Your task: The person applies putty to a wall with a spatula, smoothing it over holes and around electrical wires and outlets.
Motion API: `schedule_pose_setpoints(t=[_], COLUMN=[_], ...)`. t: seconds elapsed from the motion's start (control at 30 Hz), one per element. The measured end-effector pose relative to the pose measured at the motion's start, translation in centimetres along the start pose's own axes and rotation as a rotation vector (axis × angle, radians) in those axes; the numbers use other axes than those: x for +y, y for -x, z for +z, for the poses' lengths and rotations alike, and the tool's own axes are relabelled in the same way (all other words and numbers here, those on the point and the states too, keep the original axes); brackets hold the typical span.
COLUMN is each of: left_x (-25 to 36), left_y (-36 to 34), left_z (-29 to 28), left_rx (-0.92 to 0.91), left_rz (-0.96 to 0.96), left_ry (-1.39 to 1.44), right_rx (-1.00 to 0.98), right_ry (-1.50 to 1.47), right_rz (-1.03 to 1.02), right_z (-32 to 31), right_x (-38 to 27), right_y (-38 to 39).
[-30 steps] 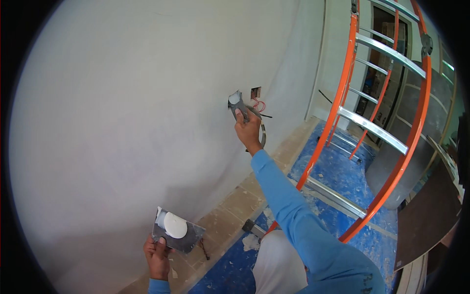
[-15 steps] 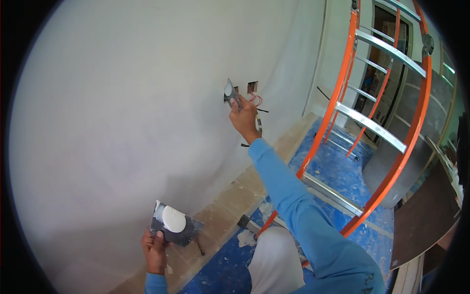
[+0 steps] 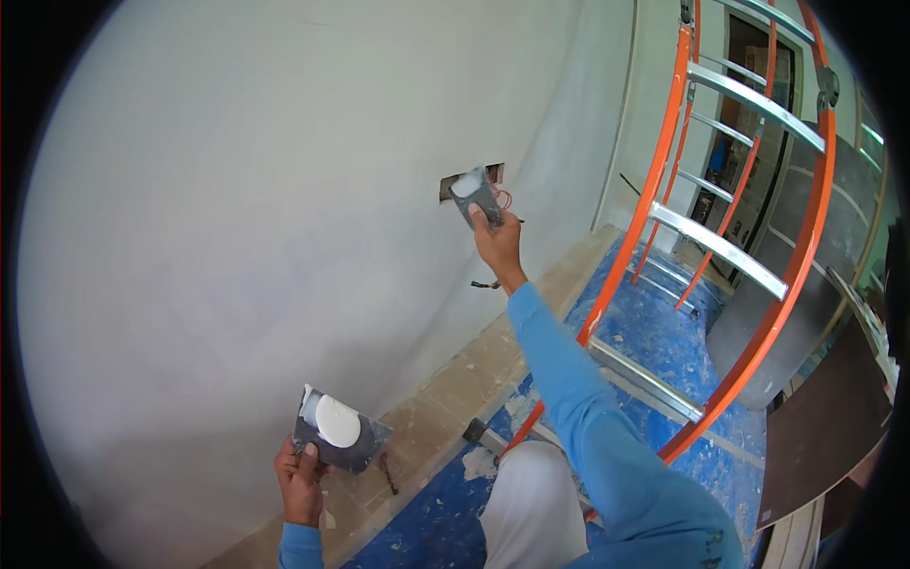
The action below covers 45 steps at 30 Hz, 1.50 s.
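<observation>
My right hand (image 3: 497,242) is raised to the white wall and grips a putty knife (image 3: 476,194) whose blade carries white filler. The blade lies against a small rectangular wall opening (image 3: 471,180) with red wires showing in it. Low on the left, my left hand (image 3: 301,474) holds a dark square mortar board (image 3: 343,444) by its near edge. A round lump of white filler (image 3: 335,421) sits on the board. My right sleeve is light blue.
An orange ladder with silver rungs (image 3: 730,251) leans at the right. Blue floor covering (image 3: 654,332) spattered with white lies beside a bare strip of floor (image 3: 455,389) along the wall. A dark panel (image 3: 825,427) stands at the far right.
My right hand has moved the putty knife up and in against the wall opening. The board in my left hand has stayed low with little shift.
</observation>
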<state>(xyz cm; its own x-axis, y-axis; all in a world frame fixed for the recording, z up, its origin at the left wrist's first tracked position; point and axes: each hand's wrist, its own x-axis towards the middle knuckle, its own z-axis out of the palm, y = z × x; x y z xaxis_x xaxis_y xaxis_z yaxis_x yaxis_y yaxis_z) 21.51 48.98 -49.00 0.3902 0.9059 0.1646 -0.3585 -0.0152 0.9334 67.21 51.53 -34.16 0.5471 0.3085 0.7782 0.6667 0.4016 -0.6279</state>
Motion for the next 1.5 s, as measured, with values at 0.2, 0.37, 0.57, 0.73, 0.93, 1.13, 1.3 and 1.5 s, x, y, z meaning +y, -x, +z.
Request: schedule_pose_setpoints(t=[0.2, 0.37, 0.57, 0.73, 0.93, 1.13, 1.3, 1.5], left_x=[0.2, -0.1, -0.5, -0.7, -1.5, -1.2, -1.4, -1.5], left_y=[-0.1, -0.4, -0.5, -0.9, -0.9, -0.8, -0.6, -0.8], left_z=[0.1, -1.0, -1.4, -0.8, -1.0, -0.4, -0.7, -1.6], left_rx=[0.014, 0.008, -0.009, -0.028, 0.003, -0.016, 0.006, 0.005], left_rz=[0.013, 0.026, 0.024, 0.047, 0.059, 0.045, 0.040, 0.023], left_ry=[0.014, -0.006, 0.003, -0.007, 0.022, 0.002, 0.038, 0.039], right_rx=[-0.163, -0.348, -0.434, -0.465, -0.467, -0.419, -0.348, -0.089], right_ry=[0.288, 0.314, 0.317, 0.426, 0.440, 0.336, 0.148, 0.142], right_rz=[-0.410, -0.452, -0.399, -0.483, -0.565, -0.416, -0.067, -0.116], right_z=[-1.9, -2.7, -2.7, -3.0, -1.4, -3.9, -5.4, -1.4], right_x=[-0.3, -1.4, -2.0, -1.5, -1.3, -2.2, -2.8, -2.1], right_y=[-3.7, -5.3, -6.1, -7.2, -7.1, -4.6, -1.5, -1.8])
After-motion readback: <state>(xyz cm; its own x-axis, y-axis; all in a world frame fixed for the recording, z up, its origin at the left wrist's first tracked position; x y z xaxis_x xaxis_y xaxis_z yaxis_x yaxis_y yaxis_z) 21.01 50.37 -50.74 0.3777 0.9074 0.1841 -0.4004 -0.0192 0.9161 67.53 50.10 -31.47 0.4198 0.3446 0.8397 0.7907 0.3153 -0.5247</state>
